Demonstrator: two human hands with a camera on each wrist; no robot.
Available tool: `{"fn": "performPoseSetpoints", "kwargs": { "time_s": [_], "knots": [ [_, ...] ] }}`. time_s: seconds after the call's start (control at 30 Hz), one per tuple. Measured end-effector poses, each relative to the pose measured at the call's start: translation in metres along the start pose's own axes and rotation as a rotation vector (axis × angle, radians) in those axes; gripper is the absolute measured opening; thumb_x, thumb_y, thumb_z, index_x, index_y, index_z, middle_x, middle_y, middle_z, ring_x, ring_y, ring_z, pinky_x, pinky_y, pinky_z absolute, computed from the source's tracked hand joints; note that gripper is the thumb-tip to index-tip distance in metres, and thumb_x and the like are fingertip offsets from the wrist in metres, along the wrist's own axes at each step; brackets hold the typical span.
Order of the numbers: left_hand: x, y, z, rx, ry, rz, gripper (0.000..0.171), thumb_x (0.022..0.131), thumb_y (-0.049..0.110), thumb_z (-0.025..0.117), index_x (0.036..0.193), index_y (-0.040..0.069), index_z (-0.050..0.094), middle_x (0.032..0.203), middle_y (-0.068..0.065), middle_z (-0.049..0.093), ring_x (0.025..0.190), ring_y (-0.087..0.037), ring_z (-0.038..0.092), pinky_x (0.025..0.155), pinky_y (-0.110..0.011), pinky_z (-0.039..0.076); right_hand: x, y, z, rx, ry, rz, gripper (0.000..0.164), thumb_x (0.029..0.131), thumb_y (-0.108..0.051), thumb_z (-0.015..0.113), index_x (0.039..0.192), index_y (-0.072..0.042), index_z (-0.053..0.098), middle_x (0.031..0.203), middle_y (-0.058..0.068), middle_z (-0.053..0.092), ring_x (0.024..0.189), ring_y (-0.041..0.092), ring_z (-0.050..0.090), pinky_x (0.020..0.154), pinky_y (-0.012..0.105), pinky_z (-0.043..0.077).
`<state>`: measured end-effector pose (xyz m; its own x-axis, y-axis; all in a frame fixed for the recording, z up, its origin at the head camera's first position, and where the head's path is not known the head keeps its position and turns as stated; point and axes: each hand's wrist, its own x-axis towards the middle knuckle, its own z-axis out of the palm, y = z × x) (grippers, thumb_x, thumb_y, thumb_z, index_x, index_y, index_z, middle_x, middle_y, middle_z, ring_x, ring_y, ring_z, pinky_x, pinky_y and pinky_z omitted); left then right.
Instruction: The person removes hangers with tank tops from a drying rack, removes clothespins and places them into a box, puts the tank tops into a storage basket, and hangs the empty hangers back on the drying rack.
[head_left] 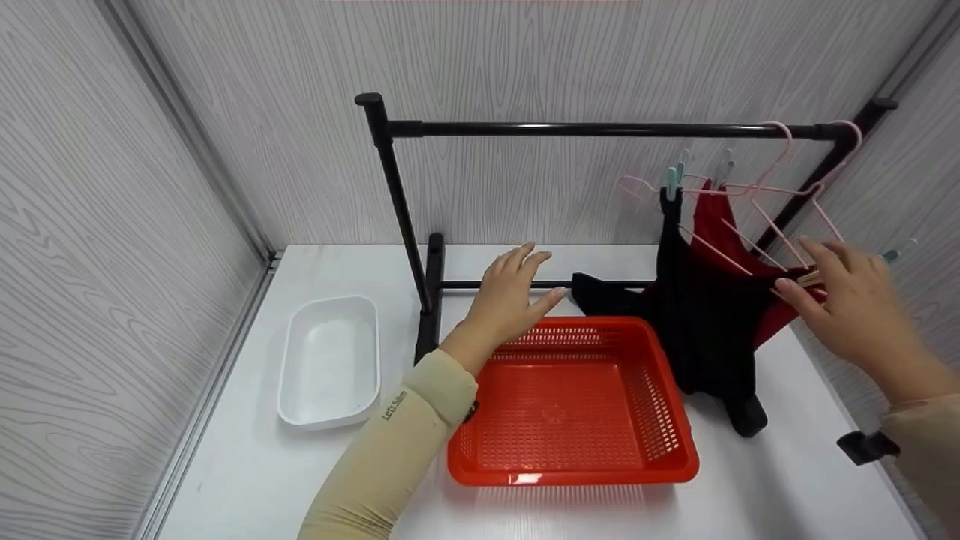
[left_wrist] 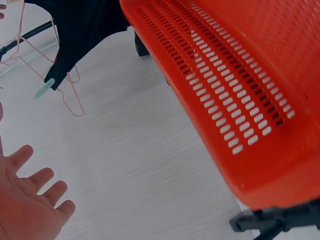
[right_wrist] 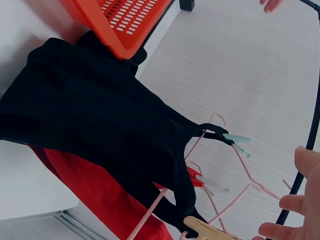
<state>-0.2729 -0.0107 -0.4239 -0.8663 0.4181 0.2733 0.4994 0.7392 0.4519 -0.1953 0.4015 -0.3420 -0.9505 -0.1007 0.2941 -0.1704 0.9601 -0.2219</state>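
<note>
A black garment [head_left: 705, 322] with straps hangs from a pink hanger [head_left: 780, 225] at the rack's right end. A mint clothespin [head_left: 672, 182] grips its left strap, and a beige clothespin [right_wrist: 207, 230] sits at its other strap. Behind it hangs a red garment [right_wrist: 100, 185] on a second pink hanger [head_left: 832, 202]. My right hand [head_left: 859, 300] hovers beside the beige clothespin, fingers loosely spread and apart from it in the right wrist view. My left hand [head_left: 508, 296], fingers extended and empty, is over the back left of the red basket [head_left: 574, 478].
The black rack's top bar [head_left: 585, 130] spans the back of the white table [head_left: 225, 465]. A white tray [head_left: 330, 360] stands to the left of the rack's left post [head_left: 401, 210]. Grey wood-pattern panels [head_left: 525, 60] close in the back and sides.
</note>
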Motion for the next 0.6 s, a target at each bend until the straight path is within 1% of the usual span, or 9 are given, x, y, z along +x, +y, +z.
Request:
{"fn": "performPoseSetpoints", "kwargs": {
  "time_s": [0.13, 0.2, 0.27, 0.33, 0.47, 0.6],
  "knots": [
    [0.003, 0.0, 0.013, -0.055, 0.019, -0.027, 0.067, 0.101, 0.057, 0.046, 0.155, 0.019, 0.035, 0.162, -0.008, 0.027, 0.148, -0.028, 0.025, 0.121, -0.045, 0.019, -0.003, 0.004, 0.004, 0.028, 0.067, 0.027, 0.06, 0.105, -0.039, 0.049, 0.148, 0.001, 0.039, 0.141, 0.037, 0.036, 0.128, 0.058, 0.028, 0.106, 0.072, 0.021],
    [0.006, -0.001, 0.019, -0.077, 0.03, -0.041, 0.067, 0.101, 0.056, 0.047, 0.155, 0.019, 0.034, 0.162, -0.008, 0.027, 0.148, -0.027, 0.026, 0.12, -0.045, 0.019, -0.003, 0.007, 0.007, 0.035, 0.11, 0.026, 0.055, 0.104, -0.034, 0.05, 0.143, 0.004, 0.044, 0.139, 0.037, 0.038, 0.128, 0.058, 0.03, 0.107, 0.07, 0.021],
    [0.008, -0.002, 0.024, -0.099, 0.037, -0.053, 0.067, 0.101, 0.054, 0.048, 0.155, 0.018, 0.034, 0.162, -0.009, 0.028, 0.148, -0.027, 0.026, 0.12, -0.045, 0.02, -0.004, 0.009, 0.01, 0.042, 0.149, 0.031, 0.051, 0.104, -0.03, 0.051, 0.139, 0.005, 0.047, 0.137, 0.037, 0.04, 0.128, 0.057, 0.031, 0.11, 0.068, 0.02],
    [0.008, -0.002, 0.03, -0.122, 0.036, -0.065, 0.066, 0.101, 0.053, 0.049, 0.155, 0.018, 0.033, 0.162, -0.009, 0.028, 0.147, -0.027, 0.027, 0.12, -0.044, 0.02, -0.005, 0.011, 0.013, 0.038, 0.187, 0.04, 0.047, 0.104, -0.029, 0.051, 0.136, 0.006, 0.05, 0.136, 0.037, 0.043, 0.126, 0.057, 0.034, 0.11, 0.067, 0.021],
    [0.01, 0.001, 0.042, -0.169, 0.029, -0.08, 0.066, 0.102, 0.052, 0.048, 0.156, 0.018, 0.032, 0.162, -0.008, 0.028, 0.148, -0.027, 0.026, 0.12, -0.044, 0.021, -0.009, 0.014, 0.016, 0.023, 0.242, 0.07, 0.043, 0.103, -0.028, 0.052, 0.132, 0.005, 0.052, 0.132, 0.035, 0.045, 0.123, 0.056, 0.036, 0.106, 0.069, 0.027],
    [0.011, 0.005, 0.054, -0.205, 0.033, -0.091, 0.064, 0.102, 0.051, 0.048, 0.156, 0.019, 0.032, 0.161, -0.008, 0.029, 0.148, -0.026, 0.026, 0.12, -0.045, 0.022, -0.013, 0.018, 0.02, 0.023, 0.269, 0.094, 0.04, 0.103, -0.025, 0.05, 0.127, 0.006, 0.052, 0.127, 0.033, 0.048, 0.12, 0.054, 0.038, 0.103, 0.067, 0.031]
  ]
}}
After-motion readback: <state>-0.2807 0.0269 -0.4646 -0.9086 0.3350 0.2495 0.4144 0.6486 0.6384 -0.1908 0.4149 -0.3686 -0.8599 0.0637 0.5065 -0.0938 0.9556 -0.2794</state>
